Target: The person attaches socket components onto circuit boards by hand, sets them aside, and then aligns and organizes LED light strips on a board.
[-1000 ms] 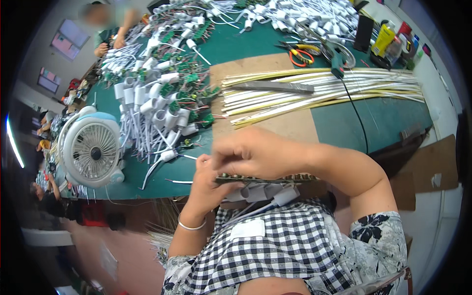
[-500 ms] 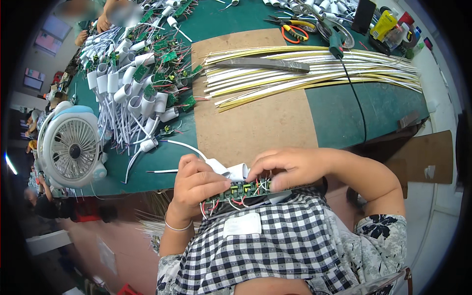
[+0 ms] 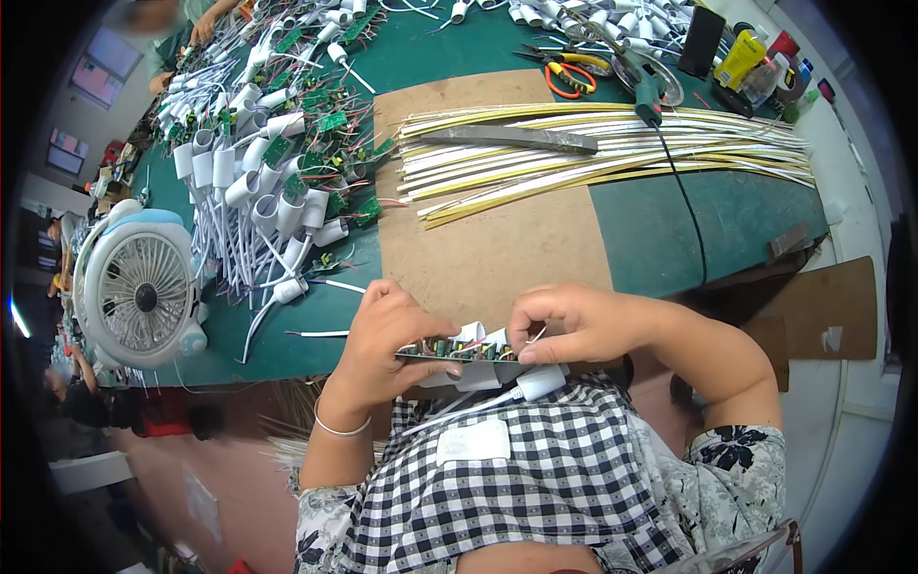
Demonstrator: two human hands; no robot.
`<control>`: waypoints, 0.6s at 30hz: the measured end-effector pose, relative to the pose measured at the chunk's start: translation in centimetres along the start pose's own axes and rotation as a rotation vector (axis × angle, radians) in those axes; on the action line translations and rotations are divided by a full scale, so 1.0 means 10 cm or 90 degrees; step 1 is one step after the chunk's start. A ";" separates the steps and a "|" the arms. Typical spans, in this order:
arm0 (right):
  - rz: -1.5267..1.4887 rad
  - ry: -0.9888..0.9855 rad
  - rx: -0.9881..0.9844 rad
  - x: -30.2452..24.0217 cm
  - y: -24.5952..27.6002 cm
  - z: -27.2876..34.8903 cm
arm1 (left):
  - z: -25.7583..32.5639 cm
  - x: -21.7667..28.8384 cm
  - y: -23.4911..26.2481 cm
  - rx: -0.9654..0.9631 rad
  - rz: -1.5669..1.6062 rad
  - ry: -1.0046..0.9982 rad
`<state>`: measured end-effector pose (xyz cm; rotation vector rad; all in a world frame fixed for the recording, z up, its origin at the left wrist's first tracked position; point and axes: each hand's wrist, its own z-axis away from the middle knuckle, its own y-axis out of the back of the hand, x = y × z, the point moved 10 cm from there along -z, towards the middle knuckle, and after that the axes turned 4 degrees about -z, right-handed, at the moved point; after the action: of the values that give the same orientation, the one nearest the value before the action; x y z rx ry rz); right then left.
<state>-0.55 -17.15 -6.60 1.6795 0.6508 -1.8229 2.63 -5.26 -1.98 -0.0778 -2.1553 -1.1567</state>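
Observation:
A long green circuit board [image 3: 469, 358] crowded with small components and thin red and white wires lies across in front of my apron. My left hand [image 3: 392, 340] grips its left end, thumb below and fingers above. At the other end my right hand [image 3: 574, 325] is closed in a pinch, with a thin white wire [image 3: 538, 335] at its fingertips. White plastic tubes [image 3: 472, 331] show just behind the board. Below it, near my lap, rests a white cylindrical housing [image 3: 543, 383] with a white cable. What lies under my right fingers is partly hidden.
A heap of white tubes [image 3: 244, 187] with cables and green boards covers the table's left. Long white and yellow strips [image 3: 612, 143] lie on a brown board [image 3: 488, 258] under a grey bar [image 3: 512, 139]. A soldering iron [image 3: 648, 100], pliers [image 3: 572, 81] and fan [image 3: 143, 292] stand around; another person's hand [image 3: 204, 27] is far left.
The circuit board has tilted, its component face now seen more edge-on. My right hand has shifted slightly to the board's right end. The white housing below has come into fuller view.

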 end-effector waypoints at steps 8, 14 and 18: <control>-0.115 0.190 0.160 -0.65 0.44 0.45 | 0.00 -0.03 -0.03 -0.007 -0.019 0.007; 0.370 0.140 0.125 -0.53 0.06 0.14 | -0.06 0.09 0.00 -0.004 -0.059 -0.010; 0.302 0.088 0.078 -0.26 0.01 0.07 | -0.04 0.11 0.00 0.007 -0.057 -0.002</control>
<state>-0.86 -17.50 -3.91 1.8595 0.1705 -1.4409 2.01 -5.82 -1.16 0.0211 -2.1874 -1.1956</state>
